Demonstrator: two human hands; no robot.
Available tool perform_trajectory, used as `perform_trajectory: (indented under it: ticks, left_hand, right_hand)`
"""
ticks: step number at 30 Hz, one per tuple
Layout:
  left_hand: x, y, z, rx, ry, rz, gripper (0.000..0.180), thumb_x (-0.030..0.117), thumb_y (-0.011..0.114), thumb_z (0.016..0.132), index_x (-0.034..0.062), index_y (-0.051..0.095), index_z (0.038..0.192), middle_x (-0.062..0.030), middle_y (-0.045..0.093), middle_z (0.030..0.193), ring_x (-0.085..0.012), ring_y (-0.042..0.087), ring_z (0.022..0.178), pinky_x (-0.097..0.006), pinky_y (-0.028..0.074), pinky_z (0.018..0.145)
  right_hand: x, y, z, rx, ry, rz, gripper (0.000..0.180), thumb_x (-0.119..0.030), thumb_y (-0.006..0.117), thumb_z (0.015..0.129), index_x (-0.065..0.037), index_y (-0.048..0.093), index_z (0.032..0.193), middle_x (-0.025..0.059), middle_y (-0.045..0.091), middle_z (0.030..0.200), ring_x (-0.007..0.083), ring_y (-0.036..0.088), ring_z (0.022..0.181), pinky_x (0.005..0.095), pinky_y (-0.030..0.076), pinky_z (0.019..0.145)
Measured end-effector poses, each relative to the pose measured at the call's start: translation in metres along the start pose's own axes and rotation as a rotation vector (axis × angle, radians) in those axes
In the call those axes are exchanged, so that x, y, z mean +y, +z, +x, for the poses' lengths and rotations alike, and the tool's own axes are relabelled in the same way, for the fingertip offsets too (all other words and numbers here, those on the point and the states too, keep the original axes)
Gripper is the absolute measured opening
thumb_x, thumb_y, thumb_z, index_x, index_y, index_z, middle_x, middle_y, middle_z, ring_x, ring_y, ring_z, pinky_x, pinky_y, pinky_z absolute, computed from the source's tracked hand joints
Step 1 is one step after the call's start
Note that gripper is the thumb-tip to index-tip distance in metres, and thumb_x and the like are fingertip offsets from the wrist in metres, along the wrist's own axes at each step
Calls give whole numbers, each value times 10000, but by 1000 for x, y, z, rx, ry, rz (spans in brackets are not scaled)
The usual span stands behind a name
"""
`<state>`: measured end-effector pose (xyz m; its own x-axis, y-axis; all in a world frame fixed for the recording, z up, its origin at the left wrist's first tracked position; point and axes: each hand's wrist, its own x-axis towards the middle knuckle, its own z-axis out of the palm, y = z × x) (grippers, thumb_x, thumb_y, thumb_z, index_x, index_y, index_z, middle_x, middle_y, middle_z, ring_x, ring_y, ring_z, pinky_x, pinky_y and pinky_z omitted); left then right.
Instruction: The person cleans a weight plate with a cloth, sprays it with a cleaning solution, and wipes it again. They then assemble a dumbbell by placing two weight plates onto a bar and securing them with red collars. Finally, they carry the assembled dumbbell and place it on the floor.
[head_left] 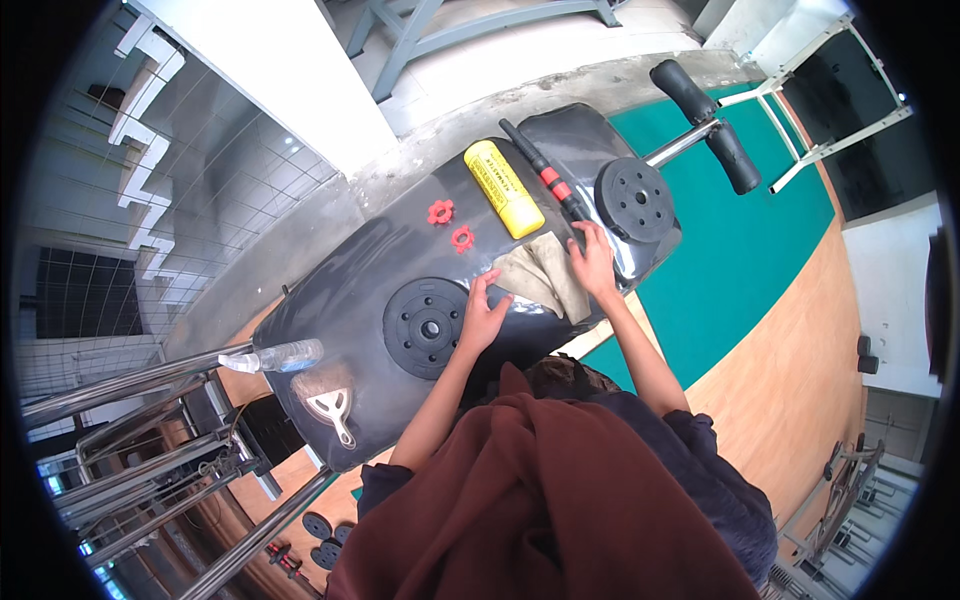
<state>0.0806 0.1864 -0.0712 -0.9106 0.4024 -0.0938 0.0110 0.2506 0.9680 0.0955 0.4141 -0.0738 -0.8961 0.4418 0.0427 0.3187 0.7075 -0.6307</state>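
Note:
A beige cloth [532, 279] lies folded on the black padded bench [345, 270]. My left hand [484, 318] is at its left edge, fingers apart and slightly bent, between the cloth and a black weight plate [398, 328]. My right hand [594, 262] rests on or just over the cloth's right side, fingers stretched and thumb apart. Beyond it lies a black dumbbell bar [541, 166] with red bands, beside a second weight plate [617, 200]. A yellow canister [497, 186] lies left of the bar. Two red star-shaped collar nuts [440, 211] sit farther left.
At the bench's left end are a clear spray bottle [290, 355] on its side and a white-handled brush [333, 408]. Foam leg rollers [732, 158] stick out at the far right. Steel bars [140, 382] stand left. More plates [325, 552] lie on the floor.

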Motion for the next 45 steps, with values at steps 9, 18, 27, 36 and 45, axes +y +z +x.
perform_trajectory:
  ticks: [9, 18, 27, 36, 45]
  left_hand:
    - [-5, -9, -35, 416, -288, 455, 672, 148, 709, 664, 19, 357, 1222, -175, 374, 1182, -319, 370, 1117, -422, 293, 951]
    - [-3, -3, -57, 355, -558, 835, 1126, 366, 811, 541, -17, 125, 1347, -150, 321, 1242, -291, 322, 1178, -532, 182, 981]
    - [-1, -13, -48, 354, -609, 753, 1176, 283, 836, 442, 153, 132, 1375, -102, 344, 1145, -271, 321, 1175, -542, 146, 989]
    - [31, -80, -54, 277, -442, 43, 1090, 165, 807, 475, 170, 220, 1393, -103, 384, 1198, -243, 353, 1187, -388, 264, 1003]
    - [16, -123, -31, 216, -339, -716, 344, 53, 544, 650, -8, 524, 988, -65, 574, 882, -137, 531, 824, -278, 431, 785]
  right_hand:
    - [26, 36, 79, -253, 63, -395, 534, -159, 566, 770, -36, 345, 1241, 231, 368, 1294, 362, 403, 1173, 458, 366, 945]
    - [35, 59, 114, -116, 8, -453, 446, -229, 556, 790, -26, 417, 1162, 185, 495, 1059, 351, 509, 1006, 455, 422, 840]
    - [54, 56, 131, -212, -15, -290, 355, -246, 503, 862, 35, 459, 1075, 257, 477, 1052, 413, 529, 945, 464, 446, 816]
    - [30, 8, 134, -349, 281, 212, 471, -403, 449, 870, 25, 509, 1056, 111, 638, 785, 206, 612, 673, 319, 470, 652]
    - [-37, -49, 22, -454, 106, 554, 409, -245, 598, 835, -18, 498, 1161, -5, 541, 716, 58, 475, 517, 217, 372, 462]
